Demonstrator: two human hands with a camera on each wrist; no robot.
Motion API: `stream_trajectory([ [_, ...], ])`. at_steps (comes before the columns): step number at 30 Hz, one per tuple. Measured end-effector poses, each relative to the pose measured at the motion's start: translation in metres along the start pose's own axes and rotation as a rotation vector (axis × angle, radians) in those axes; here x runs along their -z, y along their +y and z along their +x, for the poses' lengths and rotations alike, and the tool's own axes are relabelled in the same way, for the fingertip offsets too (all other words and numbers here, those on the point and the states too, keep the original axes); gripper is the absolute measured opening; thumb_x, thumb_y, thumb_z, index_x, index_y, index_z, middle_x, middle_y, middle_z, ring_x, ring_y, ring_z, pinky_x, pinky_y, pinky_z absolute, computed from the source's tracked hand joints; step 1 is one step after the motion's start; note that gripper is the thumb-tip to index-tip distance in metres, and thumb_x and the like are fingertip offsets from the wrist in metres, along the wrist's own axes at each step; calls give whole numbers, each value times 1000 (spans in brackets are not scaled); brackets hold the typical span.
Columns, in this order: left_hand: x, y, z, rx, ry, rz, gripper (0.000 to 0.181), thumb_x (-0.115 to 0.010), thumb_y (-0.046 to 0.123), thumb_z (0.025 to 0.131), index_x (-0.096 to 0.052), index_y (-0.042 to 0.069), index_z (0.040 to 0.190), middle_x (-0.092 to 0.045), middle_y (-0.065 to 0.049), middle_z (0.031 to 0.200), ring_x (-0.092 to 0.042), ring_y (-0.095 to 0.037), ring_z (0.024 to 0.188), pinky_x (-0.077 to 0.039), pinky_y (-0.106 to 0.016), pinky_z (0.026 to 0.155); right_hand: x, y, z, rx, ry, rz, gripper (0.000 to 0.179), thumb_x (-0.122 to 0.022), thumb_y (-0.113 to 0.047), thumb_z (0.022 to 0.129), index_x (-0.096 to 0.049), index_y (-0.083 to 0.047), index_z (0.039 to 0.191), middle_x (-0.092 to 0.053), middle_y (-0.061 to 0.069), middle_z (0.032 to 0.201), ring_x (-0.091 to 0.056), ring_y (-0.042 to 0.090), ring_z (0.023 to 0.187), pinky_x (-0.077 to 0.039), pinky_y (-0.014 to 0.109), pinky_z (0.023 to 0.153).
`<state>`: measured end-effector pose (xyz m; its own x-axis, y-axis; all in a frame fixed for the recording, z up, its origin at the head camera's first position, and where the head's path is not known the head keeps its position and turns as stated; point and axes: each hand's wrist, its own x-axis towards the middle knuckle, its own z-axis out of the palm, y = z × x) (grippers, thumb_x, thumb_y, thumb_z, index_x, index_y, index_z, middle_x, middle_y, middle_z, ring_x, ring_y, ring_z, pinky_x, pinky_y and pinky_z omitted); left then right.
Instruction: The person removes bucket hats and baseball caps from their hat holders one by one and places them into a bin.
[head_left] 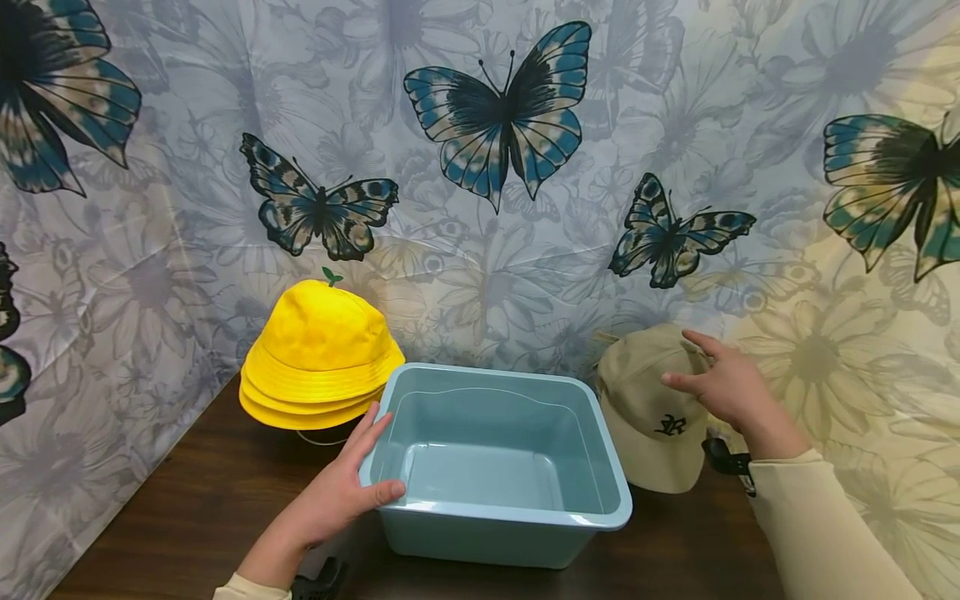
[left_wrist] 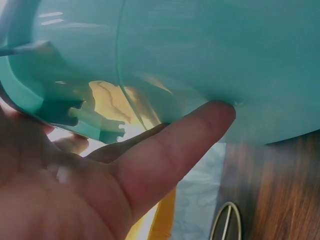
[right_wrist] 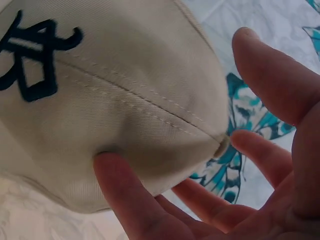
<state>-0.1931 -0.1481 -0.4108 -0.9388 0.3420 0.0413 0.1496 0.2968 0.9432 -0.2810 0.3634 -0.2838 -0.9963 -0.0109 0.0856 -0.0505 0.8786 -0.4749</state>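
A light-blue plastic basin point(head_left: 487, 515) stands on the dark wooden table. My left hand point(head_left: 341, 492) touches its left front corner with fingers fairly straight, the thumb point(head_left: 386, 492) over the front rim. The left wrist view shows an extended digit point(left_wrist: 175, 150) against the basin's smooth wall point(left_wrist: 200, 50). To the right of the basin, a beige baseball cap point(head_left: 648, 367) with a dark embroidered emblem sits raised, brim toward me. My right hand point(head_left: 731, 387) is spread at its crown. Up close, one fingertip point(right_wrist: 105, 160) meets the cap fabric point(right_wrist: 135, 115), while the thumb point(right_wrist: 270, 75) stands apart from it.
Several yellow bucket hats point(head_left: 322, 350) are stacked left of the basin, a green sprout on top, with a thin wire stand point(head_left: 324, 442) below. A butterfly-printed cloth point(head_left: 495, 283) hangs close behind everything. The wooden table point(head_left: 187, 500) extends toward me on the left.
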Motion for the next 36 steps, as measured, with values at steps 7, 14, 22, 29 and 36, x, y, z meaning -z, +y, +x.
stream_trajectory([
  [7, -1, -1, 0, -10, 11, 17, 92, -75, 38, 88, -23, 15, 160, 9, -2, 166, -10, -44, 145, -31, -66, 106, -6, 0, 2, 70, 47, -99, 84, -75, -38, 89, -35, 5, 149, -30, 44, 144, -26, 63, 129, -29, 73, 97],
  [14, -1, -2, 1, -6, 19, 10, 91, -76, 38, 88, -24, 14, 160, 8, -2, 166, -8, -43, 145, -32, -65, 105, -15, 0, 3, 69, 130, -154, 79, -78, -32, 86, -39, 6, 142, -39, 47, 129, -36, 63, 117, -36, 71, 90],
  [22, -1, -3, 1, -12, 17, -11, 90, -75, 37, 88, -25, 14, 159, 8, -1, 166, -6, -42, 145, -30, -66, 106, -23, 3, 4, 96, 246, -182, 60, -77, -16, 84, -48, 4, 133, -51, 44, 118, -48, 60, 104, -41, 67, 82],
  [29, -1, -2, 1, -20, 16, -1, 89, -75, 37, 89, -26, 14, 159, 8, -2, 166, -5, -41, 146, -25, -69, 106, -23, 4, 3, 110, 302, -188, 47, -72, -10, 86, -56, 2, 127, -58, 39, 116, -56, 57, 93, -46, 63, 72],
  [36, -1, -2, 1, -27, 17, -1, 88, -74, 38, 89, -25, 14, 159, 8, -1, 166, -5, -42, 145, -26, -69, 105, -21, 3, 4, 141, 328, -204, 35, -67, -7, 88, -62, 3, 122, -64, 34, 108, -61, 46, 74, -47, 54, 62],
])
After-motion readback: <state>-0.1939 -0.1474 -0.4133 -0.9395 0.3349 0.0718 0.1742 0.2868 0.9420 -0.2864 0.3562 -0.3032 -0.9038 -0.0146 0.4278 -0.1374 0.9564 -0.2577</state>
